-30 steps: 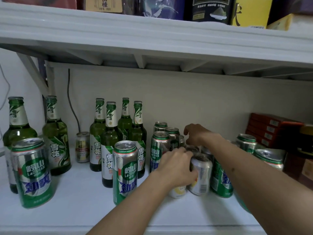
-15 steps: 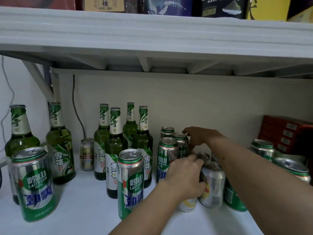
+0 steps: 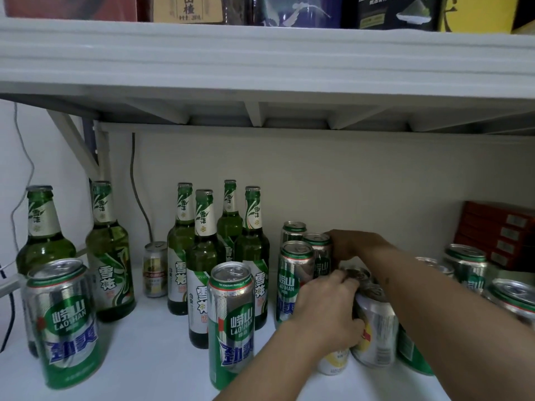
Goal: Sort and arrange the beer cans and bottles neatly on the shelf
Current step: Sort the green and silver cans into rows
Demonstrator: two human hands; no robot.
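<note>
Left hand [image 3: 324,311]: lower centre-right of frame, fingers curled over a pale yellow-and-white can [image 3: 334,361], which stands on the white shelf [image 3: 150,357] and is mostly hidden under the palm.
Right hand [image 3: 351,246]: centre-right, farther back, fingers wrapped round the rear side of a green Laoshan can [image 3: 320,256] in the back cluster.
Silver can with yellow-red mark [image 3: 376,331]: upright, just right of the left hand, touching it.
Laoshan can cluster [image 3: 293,282]: three upright cans just left of the hands, close together.
Tall Laoshan can [image 3: 230,322]: upright, lower centre, in front of the bottles.
Green Snow beer bottles, group of four [image 3: 202,256]: centre, upright, tightly grouped.
Two more green bottles [image 3: 108,250]: left.
Large Laoshan can [image 3: 65,322]: lower left.
Small silver can [image 3: 155,269]: by the back wall, between the bottle groups.
Further green cans [image 3: 467,267]: right edge.
Red boxes [image 3: 498,235]: stacked, right rear.
</note>
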